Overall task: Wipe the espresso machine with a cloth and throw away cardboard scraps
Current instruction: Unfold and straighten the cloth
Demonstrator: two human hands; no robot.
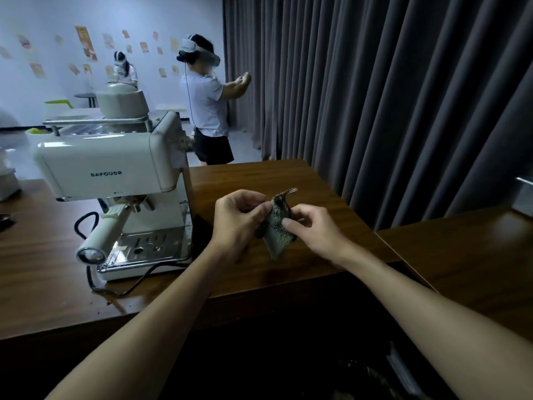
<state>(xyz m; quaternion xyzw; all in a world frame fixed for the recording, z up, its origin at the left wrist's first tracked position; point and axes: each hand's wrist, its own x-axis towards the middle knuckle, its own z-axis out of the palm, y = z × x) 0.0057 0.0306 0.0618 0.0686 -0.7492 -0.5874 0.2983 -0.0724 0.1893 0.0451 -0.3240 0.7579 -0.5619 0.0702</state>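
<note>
A white espresso machine (115, 180) stands on the brown wooden counter (317, 192) at the left, its portafilter handle (103, 235) pointing toward me above the metal drip tray (150, 246). Just right of the machine, both hands hold a small dark patterned cloth (278, 226) above the counter. My left hand (236, 220) pinches its left edge between thumb and fingers. My right hand (314, 229) pinches its right side. The cloth hangs crumpled between them. No cardboard scraps are visible.
A black power cord (127, 287) trails from the machine along the counter's front edge. A grey curtain (375, 96) hangs behind the counter at the right. A person wearing a headset (206, 105) stands beyond the counter, another further back. A second wooden surface (476, 255) adjoins at the right.
</note>
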